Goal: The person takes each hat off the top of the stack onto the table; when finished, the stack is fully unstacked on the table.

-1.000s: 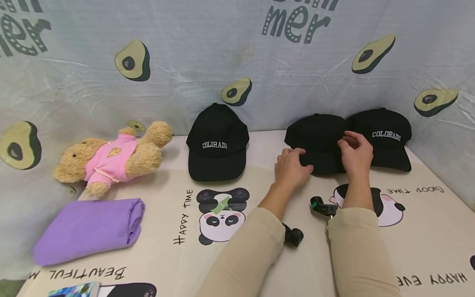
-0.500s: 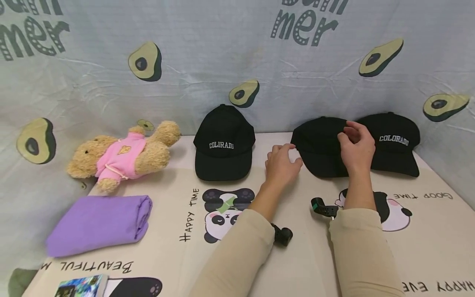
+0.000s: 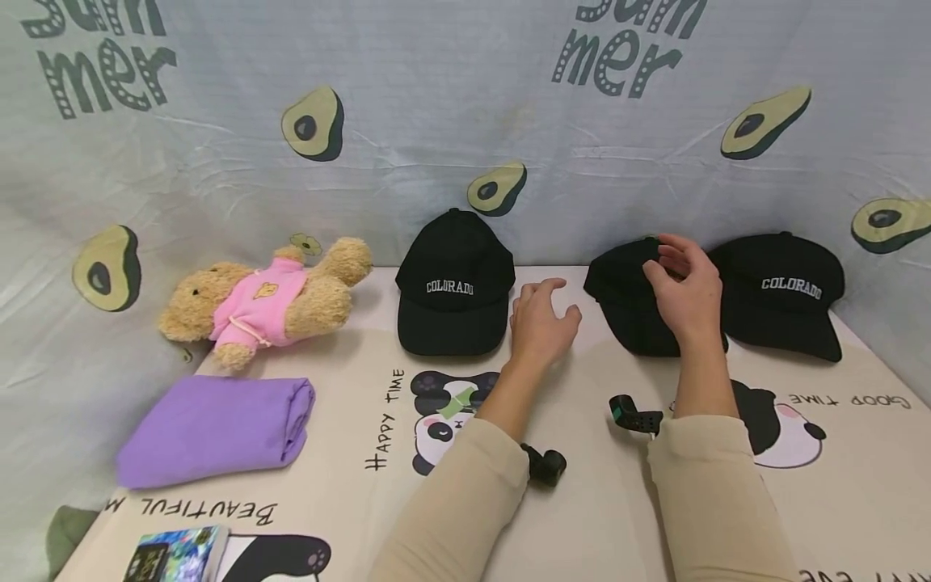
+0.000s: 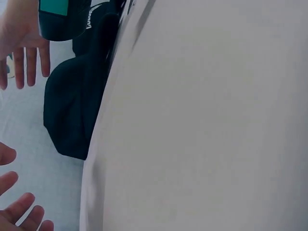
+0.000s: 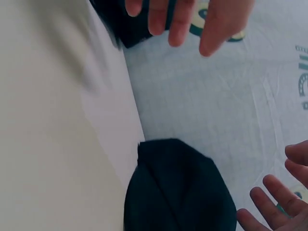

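Note:
Three black baseball caps stand along the back of the table. My left hand [image 3: 541,323] hovers with spread fingers and nothing in it, just right of the left cap [image 3: 454,287]. Its loosely bent fingertips [image 4: 21,209] show in the left wrist view. My right hand [image 3: 687,287] is in front of the middle cap [image 3: 625,295] and hides part of it. In the right wrist view, those fingers [image 5: 274,199] are spread beside that cap [image 5: 178,187]; I cannot tell whether they touch it. The right cap [image 3: 781,291], lettered COLORADO, adjoins the middle one.
A teddy bear [image 3: 265,303] in a pink top lies at the back left. Nearer stand a folded purple cloth [image 3: 218,432] and a colourful box-like item [image 3: 178,554]. A pale avocado-print curtain [image 3: 407,105] rises behind the table [image 3: 582,485].
My left hand has let go of the middle cap's brim and moved left toward the left cap. My right hand stays by the middle cap. The head view has turned slightly left.

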A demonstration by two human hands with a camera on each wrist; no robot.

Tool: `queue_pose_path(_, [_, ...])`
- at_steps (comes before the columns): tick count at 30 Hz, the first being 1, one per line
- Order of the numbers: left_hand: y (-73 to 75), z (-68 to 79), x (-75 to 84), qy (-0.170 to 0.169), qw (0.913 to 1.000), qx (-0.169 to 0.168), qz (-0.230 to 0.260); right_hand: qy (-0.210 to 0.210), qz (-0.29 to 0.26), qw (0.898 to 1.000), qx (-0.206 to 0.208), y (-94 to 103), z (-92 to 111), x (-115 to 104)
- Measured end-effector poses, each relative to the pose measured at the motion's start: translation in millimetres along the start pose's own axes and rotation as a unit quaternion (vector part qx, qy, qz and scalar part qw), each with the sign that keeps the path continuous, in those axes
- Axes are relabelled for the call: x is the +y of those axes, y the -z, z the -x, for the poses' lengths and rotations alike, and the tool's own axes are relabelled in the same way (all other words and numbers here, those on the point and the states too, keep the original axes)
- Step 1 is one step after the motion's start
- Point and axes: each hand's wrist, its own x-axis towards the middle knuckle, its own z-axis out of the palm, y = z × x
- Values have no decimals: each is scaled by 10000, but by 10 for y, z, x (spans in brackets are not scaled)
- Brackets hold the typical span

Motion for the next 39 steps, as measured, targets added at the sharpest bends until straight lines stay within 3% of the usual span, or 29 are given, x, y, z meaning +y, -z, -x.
queue_pose_path(7, [55, 30, -36, 15, 9995, 155, 270, 221, -16, 9991, -356, -89, 17, -76])
queue_pose_path(22, [115, 78, -33, -190, 9985, 328, 404, 527, 40, 9968, -597, -241, 6, -188])
queue_pose_path(32, [151, 149, -108, -169, 9974, 356, 598, 628, -82, 9947, -815, -360, 15, -241])
queue_pose_path(39, [261, 147, -91, -204, 9975, 304, 605, 640, -255, 9915, -1106, -425, 38, -292])
